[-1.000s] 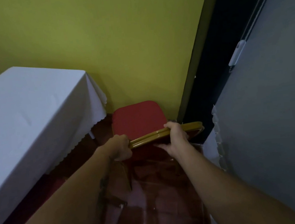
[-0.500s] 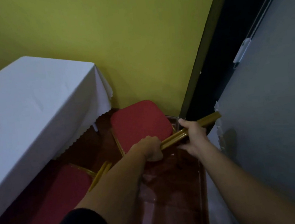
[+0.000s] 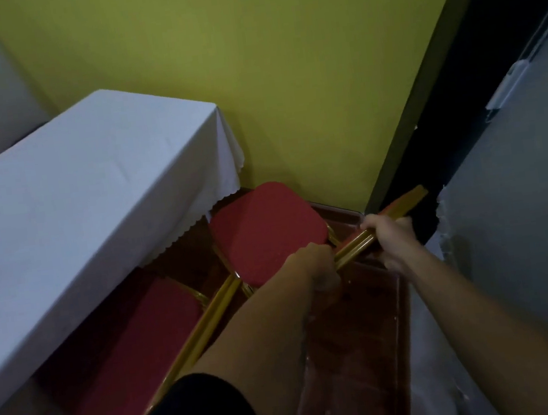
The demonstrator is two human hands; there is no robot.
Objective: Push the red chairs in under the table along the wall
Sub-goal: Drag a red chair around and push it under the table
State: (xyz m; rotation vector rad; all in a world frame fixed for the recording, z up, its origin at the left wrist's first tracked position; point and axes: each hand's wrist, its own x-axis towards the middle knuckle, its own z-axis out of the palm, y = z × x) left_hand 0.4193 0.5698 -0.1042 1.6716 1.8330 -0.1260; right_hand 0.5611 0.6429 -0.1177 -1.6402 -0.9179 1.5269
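Note:
A red-cushioned chair point(image 3: 263, 232) with a gold frame stands by the yellow wall, just past the end of the table point(image 3: 68, 205) with its white cloth. Its gold backrest top rail point(image 3: 400, 207) runs diagonally toward the dark doorway. My left hand point(image 3: 318, 267) grips the rail's lower end and my right hand point(image 3: 390, 238) grips it further up. A second red chair point(image 3: 144, 340) sits partly under the table's long side, its gold back point(image 3: 207, 322) toward me.
The yellow wall point(image 3: 268, 87) closes the far side. A dark door frame and opening point(image 3: 454, 116) stand at the right, next to a grey panel point(image 3: 525, 211). The floor point(image 3: 352, 353) is glossy dark red.
The chair has turned, its rail now swinging from level to a steep diagonal. The view has shifted left, bringing more of the table and the second chair into sight.

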